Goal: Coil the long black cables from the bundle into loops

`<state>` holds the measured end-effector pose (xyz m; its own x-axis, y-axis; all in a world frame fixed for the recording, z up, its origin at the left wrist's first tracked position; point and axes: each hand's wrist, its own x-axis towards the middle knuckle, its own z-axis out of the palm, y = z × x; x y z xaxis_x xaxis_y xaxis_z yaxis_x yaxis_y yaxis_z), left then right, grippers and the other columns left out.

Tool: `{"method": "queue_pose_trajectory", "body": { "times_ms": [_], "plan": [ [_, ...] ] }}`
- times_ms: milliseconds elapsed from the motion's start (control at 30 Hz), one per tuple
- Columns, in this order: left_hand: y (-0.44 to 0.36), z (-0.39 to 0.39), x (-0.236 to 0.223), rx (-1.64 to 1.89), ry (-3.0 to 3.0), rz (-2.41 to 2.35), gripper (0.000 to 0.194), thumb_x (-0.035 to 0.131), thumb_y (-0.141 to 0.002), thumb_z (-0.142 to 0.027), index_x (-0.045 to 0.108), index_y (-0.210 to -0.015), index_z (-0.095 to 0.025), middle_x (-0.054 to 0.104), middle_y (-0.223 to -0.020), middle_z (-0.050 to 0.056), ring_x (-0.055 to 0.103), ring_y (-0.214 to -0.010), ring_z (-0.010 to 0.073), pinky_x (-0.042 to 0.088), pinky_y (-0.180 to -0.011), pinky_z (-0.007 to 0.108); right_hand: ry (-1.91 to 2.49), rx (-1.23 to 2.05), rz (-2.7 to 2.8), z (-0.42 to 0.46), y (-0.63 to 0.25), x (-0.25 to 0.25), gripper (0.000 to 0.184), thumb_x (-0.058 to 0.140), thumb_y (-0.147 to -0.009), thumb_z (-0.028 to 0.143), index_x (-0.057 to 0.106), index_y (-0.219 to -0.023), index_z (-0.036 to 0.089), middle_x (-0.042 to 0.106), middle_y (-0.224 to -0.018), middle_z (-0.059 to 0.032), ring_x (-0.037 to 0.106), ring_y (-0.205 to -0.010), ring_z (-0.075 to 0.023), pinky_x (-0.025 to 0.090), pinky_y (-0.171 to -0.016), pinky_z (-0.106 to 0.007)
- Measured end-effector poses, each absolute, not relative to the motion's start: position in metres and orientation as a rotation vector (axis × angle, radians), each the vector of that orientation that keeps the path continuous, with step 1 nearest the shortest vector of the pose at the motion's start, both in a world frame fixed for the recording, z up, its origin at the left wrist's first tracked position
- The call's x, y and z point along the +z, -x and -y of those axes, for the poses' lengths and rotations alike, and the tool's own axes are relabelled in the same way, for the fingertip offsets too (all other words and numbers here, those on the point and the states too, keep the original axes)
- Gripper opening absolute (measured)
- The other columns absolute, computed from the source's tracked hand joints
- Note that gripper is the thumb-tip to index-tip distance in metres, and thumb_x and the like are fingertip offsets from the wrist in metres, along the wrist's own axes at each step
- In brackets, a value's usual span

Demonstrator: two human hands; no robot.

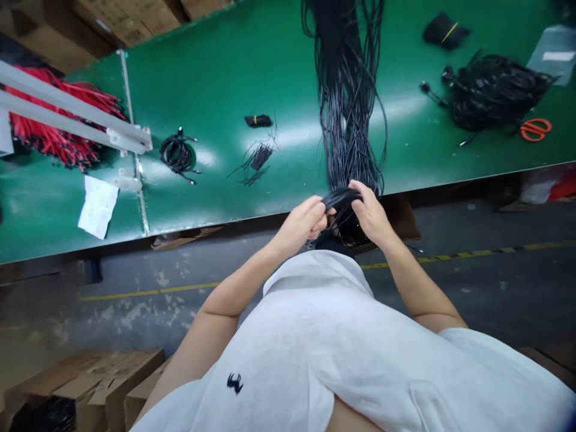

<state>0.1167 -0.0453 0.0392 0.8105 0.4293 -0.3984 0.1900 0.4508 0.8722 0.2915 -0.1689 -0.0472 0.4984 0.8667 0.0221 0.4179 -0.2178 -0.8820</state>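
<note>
Between my two hands, just off the front edge of the table, is a coil of black cable [339,199]. My left hand [306,221] is closed around its left end, thumb and fingers pressed together. At the other end, my right hand [369,213] grips the coil between thumb and fingers. Loose cable strands hang below it. Directly behind, a long heap of black cables [348,120] runs across the table down to the front edge, close to my right hand.
The green table [216,174] bears a coiled cable [177,153], thin black ties [261,157], a banded black bundle [258,120], red cables [67,120], a paper sheet [98,207], a black cable pile [495,93] and orange-handled scissors [535,129]. A white frame [76,111] crosses the left.
</note>
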Motion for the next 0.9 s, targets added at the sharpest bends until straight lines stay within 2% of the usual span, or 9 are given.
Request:
{"method": "queue_pose_trajectory", "body": {
  "times_ms": [100, 200, 267, 367, 467, 567, 667, 767, 900],
  "plan": [
    [-0.139, 0.059, 0.041, 0.083, -1.517, -0.640, 0.032, 0.040, -0.099, -0.047, 0.054, -0.098, -0.017, 0.044, -0.061, -0.006, 0.040, -0.050, 0.0069, 0.034, -0.049, 0.017, 1.754, 0.668, 0.791, 0.188, -0.288, -0.031, 0.076, 0.036, -0.088, 0.079, 0.054, -0.136, 0.023, 0.049, -0.146, -0.0123, 0.042, -0.139, -0.0282, 0.031, -0.119, -0.047],
    [-0.164, 0.075, 0.039, -0.152, -1.940, -0.517, 0.029, 0.039, -0.099, -0.039, 0.053, -0.113, -0.018, 0.063, -0.080, 0.002, 0.060, -0.067, 0.0140, 0.048, -0.063, 0.025, 1.433, 1.127, 0.516, 0.204, -0.286, -0.009, 0.068, 0.033, -0.090, 0.077, 0.063, -0.118, 0.023, 0.066, -0.121, -0.0111, 0.058, -0.123, -0.0269, 0.046, -0.107, -0.047],
    [-0.185, 0.085, 0.037, -0.248, -2.093, -0.348, 0.036, 0.039, -0.099, -0.034, 0.046, -0.129, -0.017, 0.068, -0.098, 0.009, 0.069, -0.083, 0.0214, 0.054, -0.073, 0.034, 1.278, 1.240, 0.344, 0.205, -0.294, 0.006, 0.053, 0.045, -0.091, 0.070, 0.065, -0.104, 0.023, 0.070, -0.101, -0.0088, 0.065, -0.109, -0.0256, 0.052, -0.099, -0.046],
    [-0.215, 0.090, 0.035, -0.091, -2.189, -0.108, 0.041, 0.043, -0.098, -0.030, 0.041, -0.137, -0.015, 0.064, -0.123, 0.017, 0.064, -0.115, 0.0277, 0.052, -0.096, 0.045, 1.249, 1.075, 0.226, 0.201, -0.335, 0.028, 0.033, 0.065, -0.085, 0.055, 0.060, -0.082, 0.022, 0.063, -0.076, -0.0024, 0.067, -0.088, -0.0207, 0.056, -0.088, -0.039],
    [-0.227, 0.075, 0.024, 0.050, -2.201, -0.046, 0.040, 0.047, -0.098, -0.030, 0.045, -0.135, -0.018, 0.059, -0.136, 0.017, 0.054, -0.131, 0.0264, 0.045, -0.110, 0.047, 1.360, 0.832, 0.249, 0.200, -0.411, 0.053, 0.036, 0.072, -0.079, 0.051, 0.051, -0.073, 0.021, 0.049, -0.065, 0.0028, 0.058, -0.062, -0.0133, 0.055, -0.070, -0.032],
    [-0.215, 0.051, -0.010, -0.090, -2.143, -0.198, 0.037, 0.044, -0.098, -0.029, 0.050, -0.134, -0.020, 0.062, -0.133, 0.013, 0.059, -0.125, 0.0233, 0.048, -0.107, 0.043, 1.724, 0.590, 0.447, 0.201, -0.509, 0.074, 0.031, 0.064, -0.085, 0.046, 0.049, -0.073, 0.020, 0.048, -0.065, 0.0034, 0.048, -0.051, -0.0098, 0.045, -0.057, -0.027],
    [-0.184, 0.034, -0.064, -0.285, -2.034, -0.489, 0.037, 0.043, -0.097, -0.031, 0.056, -0.129, -0.017, 0.066, -0.128, 0.012, 0.063, -0.119, 0.0232, 0.048, -0.106, 0.041, 2.405, 0.373, 0.737, 0.190, -0.606, 0.069, 0.026, 0.048, -0.096, 0.033, 0.054, -0.076, 0.017, 0.054, -0.066, -0.0006, 0.051, -0.060, -0.0110, 0.040, -0.066, -0.026],
    [-0.151, 0.033, -0.118, -0.474, -1.868, -0.776, 0.039, 0.043, -0.094, -0.031, 0.059, -0.125, -0.015, 0.068, -0.125, 0.014, 0.065, -0.117, 0.0252, 0.047, -0.107, 0.041, 3.005, 0.282, 0.801, 0.168, -0.674, 0.025, 0.024, 0.041, -0.100, 0.025, 0.060, -0.101, 0.010, 0.065, -0.086, -0.0103, 0.053, -0.075, -0.0137, 0.036, -0.076, -0.028],
    [-0.125, 0.047, -0.159, -0.577, -1.522, -1.033, 0.043, 0.045, -0.089, -0.029, 0.057, -0.127, -0.012, 0.069, -0.123, 0.016, 0.063, -0.120, 0.0288, 0.042, -0.111, 0.047, 3.260, 0.369, 0.808, 0.150, -0.693, -0.056, 0.036, 0.041, -0.102, 0.026, 0.056, -0.123, 0.002, 0.059, -0.118, -0.0253, 0.053, -0.097, -0.0203, 0.033, -0.081, -0.031]
  ]
}}
